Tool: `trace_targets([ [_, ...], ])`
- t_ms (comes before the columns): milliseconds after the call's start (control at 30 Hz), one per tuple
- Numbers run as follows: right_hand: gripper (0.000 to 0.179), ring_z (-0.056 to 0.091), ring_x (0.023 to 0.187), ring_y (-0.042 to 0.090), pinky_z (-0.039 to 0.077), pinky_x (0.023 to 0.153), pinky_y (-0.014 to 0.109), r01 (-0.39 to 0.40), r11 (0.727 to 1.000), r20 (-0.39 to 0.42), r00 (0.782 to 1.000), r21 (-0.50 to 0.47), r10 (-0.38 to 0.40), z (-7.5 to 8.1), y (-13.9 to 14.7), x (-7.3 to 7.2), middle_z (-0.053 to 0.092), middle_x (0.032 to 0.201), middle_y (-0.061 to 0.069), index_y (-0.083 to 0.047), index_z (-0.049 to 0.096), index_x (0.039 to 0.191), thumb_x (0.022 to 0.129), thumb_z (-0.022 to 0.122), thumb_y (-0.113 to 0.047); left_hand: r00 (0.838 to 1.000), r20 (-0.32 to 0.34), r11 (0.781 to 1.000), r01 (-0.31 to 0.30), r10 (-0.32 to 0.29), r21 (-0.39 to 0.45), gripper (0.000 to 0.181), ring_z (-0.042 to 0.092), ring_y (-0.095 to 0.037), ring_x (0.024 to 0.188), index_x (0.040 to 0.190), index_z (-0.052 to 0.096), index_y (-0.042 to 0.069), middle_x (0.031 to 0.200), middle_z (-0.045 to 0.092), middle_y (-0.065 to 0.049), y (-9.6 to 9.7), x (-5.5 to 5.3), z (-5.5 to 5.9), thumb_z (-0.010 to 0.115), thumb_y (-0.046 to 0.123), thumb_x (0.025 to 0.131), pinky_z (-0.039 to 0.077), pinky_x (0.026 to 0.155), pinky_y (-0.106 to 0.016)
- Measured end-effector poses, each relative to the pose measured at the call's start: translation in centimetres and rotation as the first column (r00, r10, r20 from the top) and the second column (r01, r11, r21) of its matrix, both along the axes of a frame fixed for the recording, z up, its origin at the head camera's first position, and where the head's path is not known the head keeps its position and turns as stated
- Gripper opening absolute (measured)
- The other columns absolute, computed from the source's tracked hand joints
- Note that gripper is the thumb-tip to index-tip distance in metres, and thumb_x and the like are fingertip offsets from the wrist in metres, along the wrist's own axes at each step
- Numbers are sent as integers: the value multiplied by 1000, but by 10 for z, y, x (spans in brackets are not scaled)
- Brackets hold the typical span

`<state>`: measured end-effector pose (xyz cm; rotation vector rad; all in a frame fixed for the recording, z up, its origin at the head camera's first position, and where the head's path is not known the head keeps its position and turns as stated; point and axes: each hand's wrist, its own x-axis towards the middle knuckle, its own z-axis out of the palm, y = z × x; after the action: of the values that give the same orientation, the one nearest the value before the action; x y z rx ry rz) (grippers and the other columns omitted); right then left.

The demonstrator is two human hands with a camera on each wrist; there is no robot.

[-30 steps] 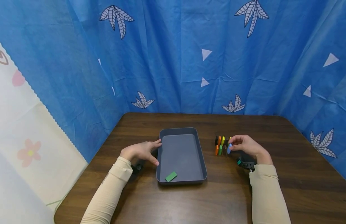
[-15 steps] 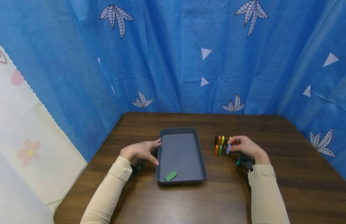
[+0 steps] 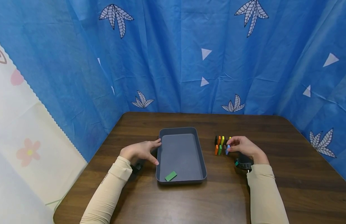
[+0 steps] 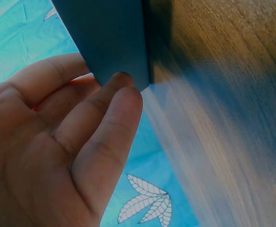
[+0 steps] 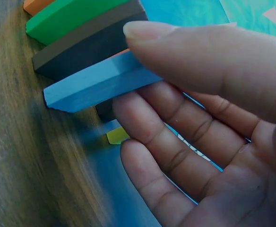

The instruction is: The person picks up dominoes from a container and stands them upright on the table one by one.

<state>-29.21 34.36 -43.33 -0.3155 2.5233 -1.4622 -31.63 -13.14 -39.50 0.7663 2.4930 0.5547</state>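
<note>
My right hand (image 3: 245, 147) pinches a blue domino-like block (image 5: 90, 87) between thumb and fingers. The block stands on edge at the right end of the front row, beside a dark brown block (image 5: 88, 38). Further left in that row are a green block (image 3: 220, 150) and an orange block (image 3: 216, 150). At the left side of a shallow grey tray (image 3: 180, 155), my left hand (image 3: 140, 151) has its fingers spread, fingertips touching the outer wall near the rim. A green block (image 3: 171, 176) lies flat in the tray's near left corner.
Behind the front row stands a second row with a black block (image 3: 216, 140), an orange block (image 3: 219, 140), a yellow block (image 3: 222, 140) and others partly hidden by my right hand. A blue curtain (image 3: 173, 62) hangs behind the brown wooden table (image 3: 189, 205).
My right hand has shifted slightly left with the blue block, bringing it closer to the dark brown one. The left hand and the tray have stayed in place.
</note>
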Motion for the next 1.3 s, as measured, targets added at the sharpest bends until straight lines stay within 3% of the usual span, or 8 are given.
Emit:
trace_targets([
  [900,24,61,90,22,58,83,26,-13,999,21,1000,29,12,1,-1,5,64,102,15,7,62,113,93,68,-4,999,20,999,-27,27,21,100,22,-33,154,158,29,7,169,14,-6,0,2,-1,84,38,80,30,120,-54],
  [1300,36,62,93,19,58,87,31,13,995,-11,1000,99,-12,18,7,13,66,108,15,8,62,120,92,72,-14,1000,9,1000,-4,4,2,100,22,-35,154,158,27,6,170,13,-8,0,0,0,83,39,81,30,120,-55],
])
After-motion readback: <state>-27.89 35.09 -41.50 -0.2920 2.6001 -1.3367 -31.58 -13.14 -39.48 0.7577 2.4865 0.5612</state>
